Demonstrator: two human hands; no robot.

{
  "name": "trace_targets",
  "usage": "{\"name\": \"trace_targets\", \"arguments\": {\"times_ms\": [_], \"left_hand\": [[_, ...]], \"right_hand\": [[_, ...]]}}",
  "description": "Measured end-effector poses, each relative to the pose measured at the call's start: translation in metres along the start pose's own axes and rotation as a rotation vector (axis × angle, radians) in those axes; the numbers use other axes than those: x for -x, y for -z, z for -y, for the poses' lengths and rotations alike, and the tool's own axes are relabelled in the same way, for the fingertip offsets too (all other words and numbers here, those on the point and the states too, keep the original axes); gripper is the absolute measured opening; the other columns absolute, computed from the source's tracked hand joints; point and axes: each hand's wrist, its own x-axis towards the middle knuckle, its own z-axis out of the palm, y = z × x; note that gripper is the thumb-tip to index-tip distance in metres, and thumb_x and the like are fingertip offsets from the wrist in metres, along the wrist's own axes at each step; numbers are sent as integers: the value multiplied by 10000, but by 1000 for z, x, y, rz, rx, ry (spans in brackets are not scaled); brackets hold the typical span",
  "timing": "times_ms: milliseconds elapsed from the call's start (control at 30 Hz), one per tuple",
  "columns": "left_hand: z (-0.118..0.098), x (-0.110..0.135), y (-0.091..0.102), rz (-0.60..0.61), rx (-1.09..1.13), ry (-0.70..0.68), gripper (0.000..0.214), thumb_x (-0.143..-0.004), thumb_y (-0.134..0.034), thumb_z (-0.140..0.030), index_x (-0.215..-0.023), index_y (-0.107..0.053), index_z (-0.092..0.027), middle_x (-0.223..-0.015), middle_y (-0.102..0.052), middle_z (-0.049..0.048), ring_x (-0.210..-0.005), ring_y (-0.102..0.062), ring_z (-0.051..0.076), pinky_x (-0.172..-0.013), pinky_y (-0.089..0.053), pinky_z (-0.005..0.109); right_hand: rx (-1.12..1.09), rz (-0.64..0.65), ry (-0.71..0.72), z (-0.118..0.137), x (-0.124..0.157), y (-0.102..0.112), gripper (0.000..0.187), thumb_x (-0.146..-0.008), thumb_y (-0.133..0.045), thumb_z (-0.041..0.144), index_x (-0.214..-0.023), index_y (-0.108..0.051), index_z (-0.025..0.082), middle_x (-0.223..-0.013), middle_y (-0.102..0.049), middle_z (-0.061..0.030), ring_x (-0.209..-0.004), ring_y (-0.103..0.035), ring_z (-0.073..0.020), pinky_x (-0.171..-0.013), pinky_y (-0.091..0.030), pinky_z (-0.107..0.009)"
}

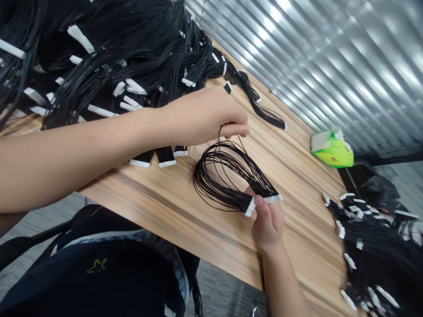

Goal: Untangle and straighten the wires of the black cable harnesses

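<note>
My left hand (205,115) is curled almost shut, with a thin black wire (220,134) rising into it. The fingertips are hidden behind the hand, so I can't tell how many strands it has. My right hand (268,226) is pinched closed on a white plastic connector (250,207), thumb pressed on top and fingers mostly out of sight behind it. A black wire harness (224,178) runs from that connector in a loose loop over the wood-grain table (185,207), between my two hands and just below the left one. A second white connector (273,199) sticks out just beside the first. My left forearm covers part of a big heap of black harnesses (99,57) along the table's left edge, and the ends of a loose bundle (261,105) lie just past my left hand. Another heap (373,259) at the right corner is cut off by the frame. A green packet (332,152), its contents hard to make out, sits at the far edge by a corrugated metal wall (346,57).
</note>
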Motion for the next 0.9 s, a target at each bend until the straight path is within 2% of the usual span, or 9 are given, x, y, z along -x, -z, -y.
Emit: {"name": "trace_targets", "arguments": {"times_ms": [100,233,367,433,500,600,700,833,900], "left_hand": [[4,-2,-1,163,176,22,303,-965,-492,-276,-1145,-732,-238,-783,-726,-21,-648,-621,80,-653,-441,203],[6,-1,-7,325,344,-43,292,-958,-489,-253,-1104,-741,-249,-946,-742,-1,-707,-635,67,-684,-481,177],[7,2,-10,453,430,-160,240,-930,-559,-221,-1035,-769,-274,-959,-761,5,-859,-678,85,-797,-501,177],[4,3,-10,461,487,-191,206,-903,-610,-207,-981,-785,-283,-924,-762,4,-829,-678,85,-774,-504,177],[-1,4,-9,415,565,-179,207,-895,-625,-198,-963,-795,-294,-917,-767,9,-823,-689,91,-763,-514,185],[-9,7,-9,319,649,-144,211,-909,-627,-197,-957,-806,-299,-943,-776,24,-869,-701,103,-820,-526,204],[-15,11,-13,287,691,-161,179,-905,-664,-210,-940,-813,-304,-883,-768,26,-829,-677,95,-830,-514,210],[-19,12,-18,337,753,-52,138,-878,-715,-343,-916,-826,-270,-683,-656,13,-625,-559,73,-598,-450,187],[-22,12,-19,367,761,-10,160,-874,-712,-357,-915,-828,-255,-634,-595,-1,-583,-512,63,-545,-410,186]], "right_hand": [[-36,52,-22,2,3,0,312,-973,-492,435,-795,-655,238,-651,-590,-2,-600,-552,-193,-585,-421,-339],[-245,168,-74,8,5,-1,325,-961,-486,456,-729,-549,237,-635,-549,0,-556,-527,-185,-541,-401,-342],[-414,220,-131,22,1,-4,364,-921,-537,479,-653,-462,243,-565,-453,16,-485,-458,-163,-453,-373,-318],[-448,173,-132,29,-3,-6,402,-894,-555,507,-614,-435,244,-528,-350,36,-461,-393,-148,-439,-363,-311],[-468,143,-130,35,-7,-8,417,-882,-557,511,-593,-420,243,-518,-288,47,-450,-357,-140,-442,-354,-311],[-490,159,-133,39,-10,-9,424,-878,-561,506,-581,-416,240,-500,-284,50,-441,-354,-137,-447,-344,-311],[-506,150,-153,38,-9,-8,410,-882,-571,496,-585,-458,237,-503,-315,47,-452,-351,-138,-446,-332,-305],[-535,187,-217,32,-5,-6,394,-888,-604,498,-611,-535,227,-542,-391,32,-497,-365,-141,-493,-353,-316],[-544,216,-226,29,-2,-5,414,-904,-595,494,-597,-532,224,-544,-392,27,-515,-383,-147,-521,-363,-326]]}}
